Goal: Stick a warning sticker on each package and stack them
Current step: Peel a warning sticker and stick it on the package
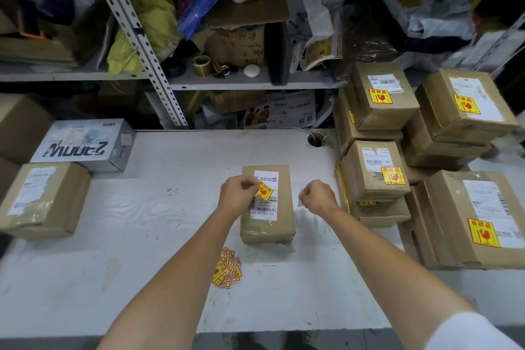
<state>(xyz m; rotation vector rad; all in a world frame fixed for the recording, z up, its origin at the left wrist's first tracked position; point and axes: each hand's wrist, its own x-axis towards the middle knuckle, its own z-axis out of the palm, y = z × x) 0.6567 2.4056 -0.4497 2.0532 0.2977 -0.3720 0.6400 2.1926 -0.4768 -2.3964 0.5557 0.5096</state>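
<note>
Nearest me, a loose sticker pile [227,267] is lying on the desk [142,236]. Just beyond it, my left grip [238,196] is pinching a warning sticker [264,191] over the package [267,224] label; I judge pressing it flat is coming next. My right grip [318,196] is curling just right of the package; whether it is holding anything, I cannot tell. Stickered stacks [377,173] are crowding its far right, while bare desk is lying left of the left grip.

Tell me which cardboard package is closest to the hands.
The lone package mid-table, right under the left hand, which pinches a yellow sticker over its label. The rest sit at the left edge or stacked on the right.
</note>
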